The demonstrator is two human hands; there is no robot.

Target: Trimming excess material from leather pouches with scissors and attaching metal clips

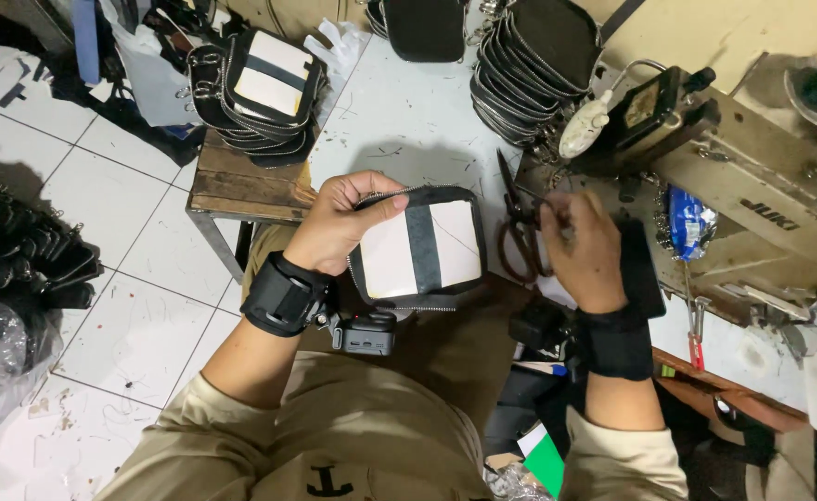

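A: Pouch (419,246), black with white panels and a dark centre strip, sits just left of the sewing machine (742,190), above the person's lap. Zipper edge runs along the top and down its left side.

B: Who's holding it?

A: Left hand (339,223). Thumb on top at the zipper edge, fingers curled behind, closed tight on the pouch's upper left corner. Black wrist strap with a small black device below it.

B: Right hand?

A: Right hand (583,249) is right at the front of the sewing machine, fingers wrapped on scissors (517,227). Handles by the fingers, blades pointing up and away. Scissors lie between pouch and machine, just right of the pouch, not touching it as far as I can see.

B: Other stuff?

A: Tall stack of black pouches (529,70) just left of the machine head on the white table (408,121). Second stack with white panels (260,93) well left of the machine, on a wooden stool (241,190). Blue packet (689,223) tucked against the machine body.
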